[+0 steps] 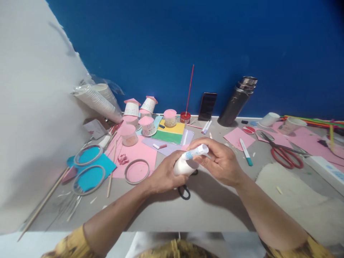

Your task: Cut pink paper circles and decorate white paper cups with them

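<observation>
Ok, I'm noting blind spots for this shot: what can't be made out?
In the head view:
- White tube: its print, too small and blurred to read.
- Cup: its left side, behind the left hand.
- Black loop: what it joins, hidden by hand and cup.
- White strip: its end, cut off by the right edge.

Over the bench (161,220), the left hand (165,173) grips a white cup (180,168) and the right hand (221,159) holds a white tube (197,152) across its upper end; pink-topped cups (147,127) stand beyond, near the blue wall (161,46), and red-handled scissors (286,157) lie to the right
</observation>
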Demonstrator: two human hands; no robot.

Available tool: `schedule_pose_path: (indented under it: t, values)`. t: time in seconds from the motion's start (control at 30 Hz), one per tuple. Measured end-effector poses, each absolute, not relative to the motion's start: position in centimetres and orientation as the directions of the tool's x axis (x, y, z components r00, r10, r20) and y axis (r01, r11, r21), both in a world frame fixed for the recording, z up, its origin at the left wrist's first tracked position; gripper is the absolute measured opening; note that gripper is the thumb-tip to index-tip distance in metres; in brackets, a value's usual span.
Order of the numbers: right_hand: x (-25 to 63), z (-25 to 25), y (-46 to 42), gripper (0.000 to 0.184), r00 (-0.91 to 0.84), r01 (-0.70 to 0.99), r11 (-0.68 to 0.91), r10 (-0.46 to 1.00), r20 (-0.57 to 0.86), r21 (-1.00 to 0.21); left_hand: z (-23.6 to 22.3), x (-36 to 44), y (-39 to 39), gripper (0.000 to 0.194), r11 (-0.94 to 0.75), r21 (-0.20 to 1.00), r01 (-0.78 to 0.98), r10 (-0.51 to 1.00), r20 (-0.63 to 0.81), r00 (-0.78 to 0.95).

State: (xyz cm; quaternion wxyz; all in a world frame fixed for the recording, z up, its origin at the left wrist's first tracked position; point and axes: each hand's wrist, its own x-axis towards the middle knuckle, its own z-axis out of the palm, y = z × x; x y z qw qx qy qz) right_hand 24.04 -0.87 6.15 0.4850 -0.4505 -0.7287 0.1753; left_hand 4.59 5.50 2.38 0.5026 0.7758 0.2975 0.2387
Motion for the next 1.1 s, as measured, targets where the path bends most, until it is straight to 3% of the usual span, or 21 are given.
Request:
schedule_pose_path:
  t: [0.17, 0.33, 0.43, 0.83, 1.1]
  values:
    - [24.7, 6.2, -0.5, 0.015, 0.055, 0.464, 0.433, 0.857, 0.513, -0.773, 2.6, 4.5, 5.4, 0.051, -0.263, 0.952, 0.155, 0.672, 0.065, 0.738]
    - [24.8, 6.5, -0.5, 0.015, -0.008, 0.223, 0.452, 0.887, 0.462, -0.864, 2.4, 4.1, 5.7, 0.053, -0.156, 0.984, 0.092, 0.669, 0.037, 0.742]
    - [24.8, 6.2, -0.3, 0.013, -0.01, 0.165, 0.43, 0.901, 0.435, -0.888, 2.5, 4.1, 5.7, 0.051, -0.14, 0.987, 0.079, 0.661, 0.034, 0.749]
    - [25.2, 5.7, 0.2, 0.016, 0.009, 0.288, 0.423, 0.896, 0.444, -0.859, 2.8, 4.2, 5.6, 0.05, -0.14, 0.986, 0.091, 0.66, 0.024, 0.751]
    - [26.3, 5.7, 0.0, 0.016, -0.098, 0.313, 0.442, 0.895, 0.434, -0.841, 2.8, 4.2, 5.7, 0.054, -0.13, 0.987, 0.094, 0.657, 0.015, 0.753]
